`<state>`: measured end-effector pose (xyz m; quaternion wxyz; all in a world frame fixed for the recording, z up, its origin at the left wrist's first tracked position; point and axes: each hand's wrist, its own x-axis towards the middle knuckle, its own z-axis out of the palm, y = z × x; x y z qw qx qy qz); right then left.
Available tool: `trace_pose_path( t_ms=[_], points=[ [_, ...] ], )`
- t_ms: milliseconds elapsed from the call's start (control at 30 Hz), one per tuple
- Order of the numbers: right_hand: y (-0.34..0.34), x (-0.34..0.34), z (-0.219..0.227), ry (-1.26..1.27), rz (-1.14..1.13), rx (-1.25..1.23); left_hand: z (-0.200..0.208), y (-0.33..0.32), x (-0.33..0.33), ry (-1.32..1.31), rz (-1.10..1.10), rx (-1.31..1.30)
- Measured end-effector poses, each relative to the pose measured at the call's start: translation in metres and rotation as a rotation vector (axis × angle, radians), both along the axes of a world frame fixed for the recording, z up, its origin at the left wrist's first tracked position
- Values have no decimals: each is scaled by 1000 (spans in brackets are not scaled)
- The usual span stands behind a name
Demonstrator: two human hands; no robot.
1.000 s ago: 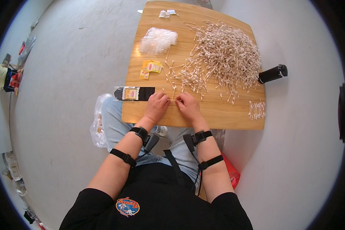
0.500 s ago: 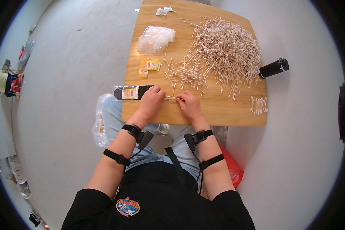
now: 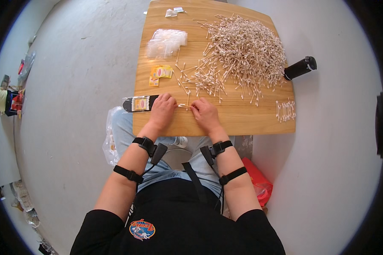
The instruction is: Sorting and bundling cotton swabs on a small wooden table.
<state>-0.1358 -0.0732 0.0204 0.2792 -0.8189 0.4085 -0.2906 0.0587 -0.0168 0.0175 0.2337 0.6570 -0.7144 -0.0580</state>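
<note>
A wooden table (image 3: 242, 122) stands on a grey floor (image 3: 81, 85), its far right side taken up by a heap of cotton swabs (image 3: 249, 49). Left of the heap and nearer the person lie a few double-ended cotton swabs (image 3: 184, 106) between the two hands. The right hand (image 3: 205, 114) seems to pinch one end; the left hand (image 3: 163, 111) has curled fingers at the other, and whether they grip cannot be told. The step looks like lining up swabs; the next move calls for a light, level fingertip hold. Farther left of the heap are a bagged swab pack (image 3: 140, 103) on a black holder (image 3: 153, 102), yellow cards (image 3: 159, 72) and clear plastic sleeves (image 3: 167, 43); just right of it, a black flask (image 3: 301, 68).
</note>
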Motion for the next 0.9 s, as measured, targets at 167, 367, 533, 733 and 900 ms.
trace_pose_path(
  t_ms=[167,367,533,733,900],
  points=[
    [2,3,-2,20,-19,-22,-6,3,1,66,112,2],
    [2,5,-1,60,-21,-30,-9,3,-2,177,203,-24],
    [1,7,-3,65,-50,-34,-9,2,-2,160,198,-24],
    [5,7,1,13,-23,-38,-5,-2,-1,229,166,-26],
    [7,3,-1,19,36,-143,-7,-11,-15,250,134,-40]
  ],
)
